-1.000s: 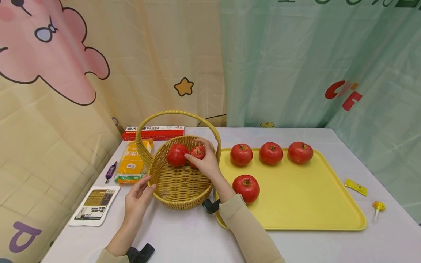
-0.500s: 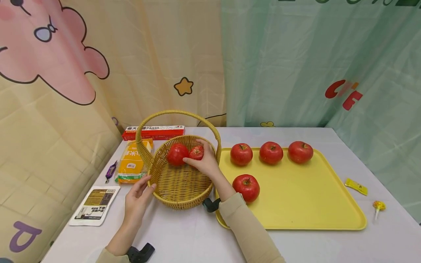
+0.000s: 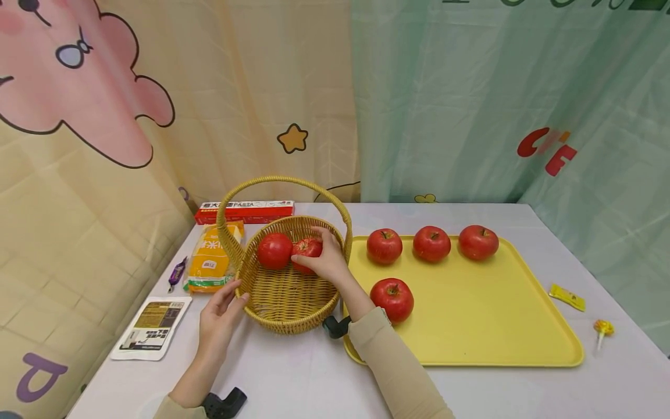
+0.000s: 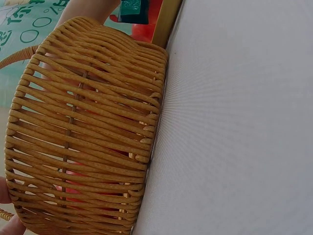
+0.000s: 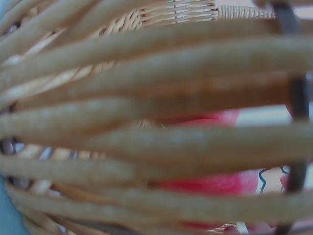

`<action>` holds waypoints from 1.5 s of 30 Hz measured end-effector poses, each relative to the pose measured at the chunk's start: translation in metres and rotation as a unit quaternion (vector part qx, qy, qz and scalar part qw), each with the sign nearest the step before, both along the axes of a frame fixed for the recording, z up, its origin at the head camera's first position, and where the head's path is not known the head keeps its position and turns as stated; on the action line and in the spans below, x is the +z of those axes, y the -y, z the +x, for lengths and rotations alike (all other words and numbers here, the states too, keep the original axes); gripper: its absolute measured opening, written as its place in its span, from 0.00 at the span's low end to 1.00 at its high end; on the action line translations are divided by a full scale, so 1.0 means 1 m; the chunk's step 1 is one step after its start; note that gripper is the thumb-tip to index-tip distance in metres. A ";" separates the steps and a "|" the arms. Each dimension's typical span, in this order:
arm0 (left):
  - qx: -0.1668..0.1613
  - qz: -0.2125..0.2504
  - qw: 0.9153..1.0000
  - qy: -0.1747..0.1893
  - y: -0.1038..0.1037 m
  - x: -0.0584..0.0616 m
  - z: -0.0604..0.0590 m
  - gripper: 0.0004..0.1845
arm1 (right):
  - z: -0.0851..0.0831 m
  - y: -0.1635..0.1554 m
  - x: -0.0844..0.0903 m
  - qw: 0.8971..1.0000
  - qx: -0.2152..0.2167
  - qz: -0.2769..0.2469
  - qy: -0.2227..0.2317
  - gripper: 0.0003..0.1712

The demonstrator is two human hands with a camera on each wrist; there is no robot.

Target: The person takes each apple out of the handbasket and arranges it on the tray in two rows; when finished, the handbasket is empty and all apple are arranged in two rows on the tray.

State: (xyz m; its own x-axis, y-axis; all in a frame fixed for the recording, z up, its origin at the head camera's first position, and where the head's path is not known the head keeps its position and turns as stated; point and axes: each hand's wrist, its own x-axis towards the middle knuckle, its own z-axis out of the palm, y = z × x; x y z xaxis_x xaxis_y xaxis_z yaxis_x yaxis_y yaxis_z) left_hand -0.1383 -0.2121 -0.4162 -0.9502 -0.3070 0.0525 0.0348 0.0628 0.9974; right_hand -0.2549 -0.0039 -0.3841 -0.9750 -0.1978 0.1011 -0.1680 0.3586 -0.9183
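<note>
The right hand (image 3: 328,260) reaches over the rim of the wicker basket (image 3: 285,317) with its fingers curled round a red apple (image 3: 306,249), holding it low inside, just beside and seemingly touching a second apple (image 3: 274,251) that already lies on the basket floor. Whether the held apple rests on the weave or hangs just above it cannot be told from the head view, and the right wrist view shows only blurred cane strands with red behind them. The left hand (image 3: 220,317) lies at the basket's near left side, its straight fingers touching the rim and wall and gripping nothing; the left wrist view shows the woven wall (image 4: 83,132) close up, with red showing through the gaps. Just right of the basket sits a yellow tray (image 3: 502,343) bearing four more apples: three in a row along the far edge (image 3: 384,245) (image 3: 431,243) (image 3: 478,242) and one nearer the person (image 3: 392,299). By this count the work looks about a third done, with one apple settled, one being placed and four left on the tray. Left of the basket lie a red pasta box (image 3: 244,211), an orange packet (image 3: 211,258) and a flat white pouch (image 3: 150,327); right of the tray are a small yellow sachet (image 3: 566,297) and a lollipop (image 3: 602,330).
</note>
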 end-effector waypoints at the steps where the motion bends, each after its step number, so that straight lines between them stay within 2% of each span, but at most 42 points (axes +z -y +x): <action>1: -0.001 0.000 1.000 0.000 0.000 0.000 0.000 0.24 | 0.000 0.000 0.000 1.000 0.002 0.002 -0.002 0.44; 11: -0.001 -0.006 1.000 0.002 0.000 0.000 0.000 0.24 | 0.001 0.000 -0.001 0.998 0.016 0.063 -0.023 0.41; 25: 0.005 -0.006 1.000 0.008 -0.001 0.001 0.000 0.24 | 0.002 0.001 -0.001 0.995 0.025 0.094 -0.038 0.37; 34: 0.008 -0.005 1.000 0.005 -0.001 0.001 -0.001 0.23 | 0.001 0.002 -0.002 0.988 0.083 0.129 -0.021 0.37; 41: 0.004 -0.005 1.000 0.003 -0.001 0.001 0.000 0.23 | 0.002 0.002 -0.003 0.980 0.127 0.150 -0.025 0.40; 45: 0.004 -0.006 1.000 0.002 -0.001 0.001 0.001 0.23 | 0.002 0.001 -0.005 0.976 0.150 0.155 -0.034 0.38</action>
